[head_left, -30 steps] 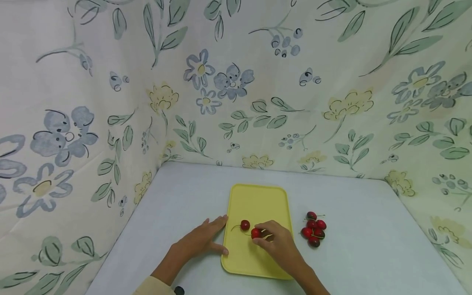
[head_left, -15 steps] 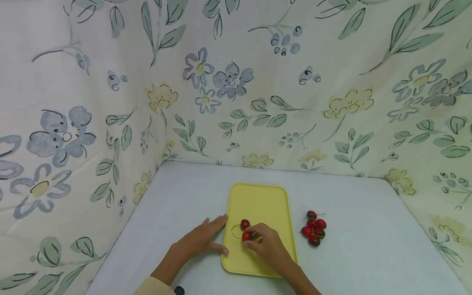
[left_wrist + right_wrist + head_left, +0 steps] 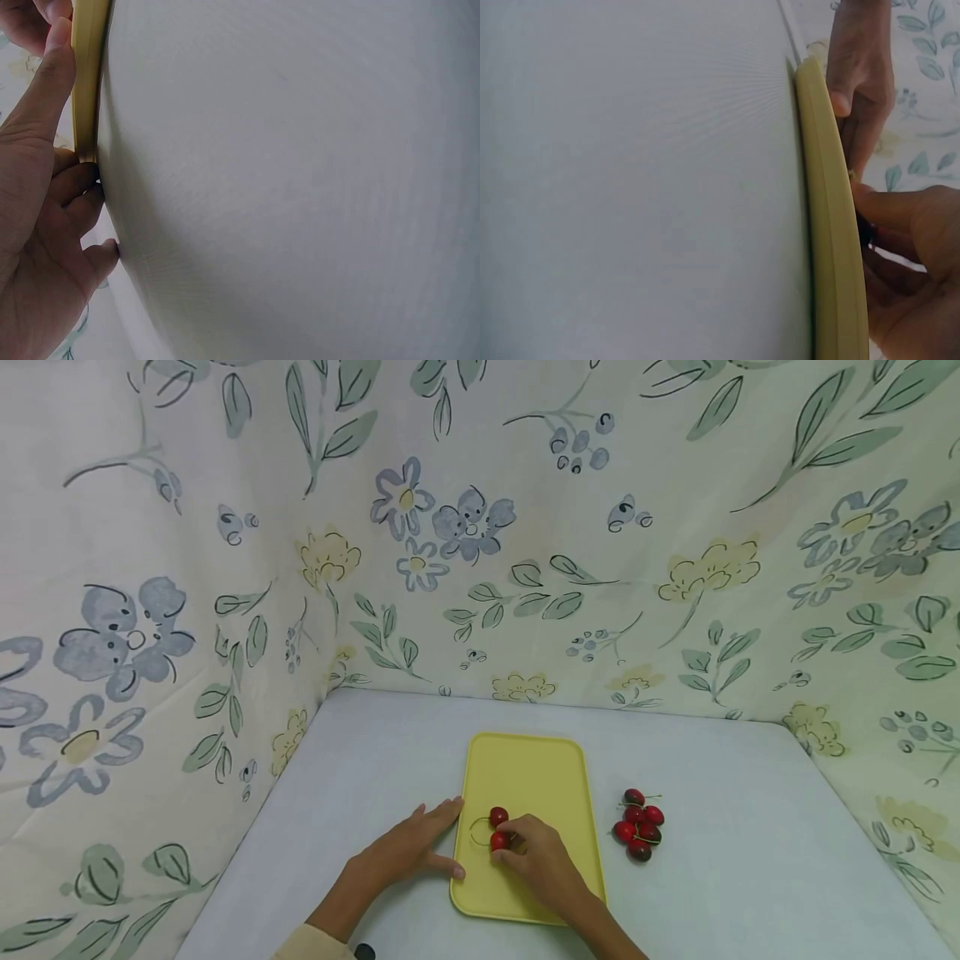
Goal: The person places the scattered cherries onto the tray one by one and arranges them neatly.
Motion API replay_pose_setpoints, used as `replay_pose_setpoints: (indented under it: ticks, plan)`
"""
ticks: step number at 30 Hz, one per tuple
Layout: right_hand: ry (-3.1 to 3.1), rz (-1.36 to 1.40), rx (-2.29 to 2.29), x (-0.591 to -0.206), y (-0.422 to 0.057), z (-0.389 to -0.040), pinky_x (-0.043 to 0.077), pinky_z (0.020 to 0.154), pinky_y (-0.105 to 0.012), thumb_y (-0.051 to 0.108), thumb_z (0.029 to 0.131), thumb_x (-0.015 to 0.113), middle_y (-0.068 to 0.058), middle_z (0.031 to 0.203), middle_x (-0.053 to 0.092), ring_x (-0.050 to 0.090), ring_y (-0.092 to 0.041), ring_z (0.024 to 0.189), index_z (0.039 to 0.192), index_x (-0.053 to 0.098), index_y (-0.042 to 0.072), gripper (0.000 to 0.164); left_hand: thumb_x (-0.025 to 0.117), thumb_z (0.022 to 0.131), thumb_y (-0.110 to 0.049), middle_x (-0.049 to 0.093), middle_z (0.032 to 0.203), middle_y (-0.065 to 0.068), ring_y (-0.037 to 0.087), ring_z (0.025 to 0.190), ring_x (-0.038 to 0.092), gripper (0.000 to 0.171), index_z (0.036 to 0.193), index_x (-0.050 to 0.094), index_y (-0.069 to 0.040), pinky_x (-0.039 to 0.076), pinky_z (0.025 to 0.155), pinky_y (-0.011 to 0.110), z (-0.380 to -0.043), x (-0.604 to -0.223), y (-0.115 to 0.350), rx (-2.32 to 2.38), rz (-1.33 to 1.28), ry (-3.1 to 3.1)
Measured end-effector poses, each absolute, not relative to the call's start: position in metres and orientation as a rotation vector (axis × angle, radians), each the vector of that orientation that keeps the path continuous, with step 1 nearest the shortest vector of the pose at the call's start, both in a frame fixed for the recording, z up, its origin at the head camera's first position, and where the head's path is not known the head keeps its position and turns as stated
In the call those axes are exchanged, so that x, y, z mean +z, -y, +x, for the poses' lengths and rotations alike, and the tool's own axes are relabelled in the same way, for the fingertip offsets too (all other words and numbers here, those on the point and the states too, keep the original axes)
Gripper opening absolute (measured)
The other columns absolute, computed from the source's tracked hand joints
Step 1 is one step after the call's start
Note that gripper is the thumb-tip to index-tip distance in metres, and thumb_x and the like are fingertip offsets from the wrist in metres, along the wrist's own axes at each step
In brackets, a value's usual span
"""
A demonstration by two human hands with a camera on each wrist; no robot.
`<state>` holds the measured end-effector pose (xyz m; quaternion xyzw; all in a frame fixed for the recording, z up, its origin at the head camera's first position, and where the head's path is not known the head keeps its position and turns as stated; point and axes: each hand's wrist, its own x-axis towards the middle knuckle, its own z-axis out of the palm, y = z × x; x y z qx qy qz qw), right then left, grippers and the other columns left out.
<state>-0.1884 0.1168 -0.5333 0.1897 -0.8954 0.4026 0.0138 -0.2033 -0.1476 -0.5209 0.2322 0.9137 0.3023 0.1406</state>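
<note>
In the head view, a yellow tray (image 3: 527,770) lies on the white table. My right hand (image 3: 546,862) is over its middle, pinching a red cherry (image 3: 499,842) between thumb and fingertips. Just beyond that one sits a darker cherry (image 3: 498,816), its stem curving left. My left hand (image 3: 401,850) rests with spread fingers against the tray's left edge, thumb at the rim. The left wrist view shows the left thumb (image 3: 54,71) along the tray's side. From the right wrist, the tray wall (image 3: 831,217) hides most of the pinched cherry.
A small pile of several cherries (image 3: 634,816) lies on the table (image 3: 750,835) right of the tray. Floral cloth (image 3: 480,527) hangs behind and along both sides. A small black round object (image 3: 364,952) shows at the bottom edge near the left sleeve.
My right hand has carried the pinched cherry left and slightly nearer me, to just below the other cherry, then almost stopped. The left hand has stayed at the tray's edge.
</note>
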Motion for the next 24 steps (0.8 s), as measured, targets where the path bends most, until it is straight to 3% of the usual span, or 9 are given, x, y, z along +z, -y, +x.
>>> replay_pose_setpoints:
  ticks: [5, 24]
  plan:
    - [2.777, 0.604, 1.226, -0.5344, -0.1154, -0.1884, 0.056, 0.075, -0.022, 0.018, 0.085, 0.09, 0.005, 0.101, 0.071, 0.063, -0.008, 0.089, 0.111, 0.077, 0.01, 0.03, 0.082, 0.083, -0.058, 0.034, 0.172, 0.012, 0.05, 0.158, 0.026, 0.109, 0.168, 0.031, -0.014, 0.028, 0.125, 0.069, -0.2021, -0.5183, 0.1473, 0.884, 0.66, -2.623]
    - [2.738, 0.628, 1.176, -0.5323, -0.1241, -0.186, 0.061, 0.083, -0.028, 0.021, 0.087, 0.088, 0.0, 0.111, 0.073, 0.07, -0.015, 0.099, 0.122, 0.074, 0.009, 0.039, 0.082, 0.083, -0.058, 0.033, 0.172, 0.013, 0.055, 0.156, 0.026, 0.109, 0.168, 0.031, -0.013, 0.028, 0.124, 0.071, -0.2027, -0.5195, 0.1471, 0.886, 0.659, -2.621]
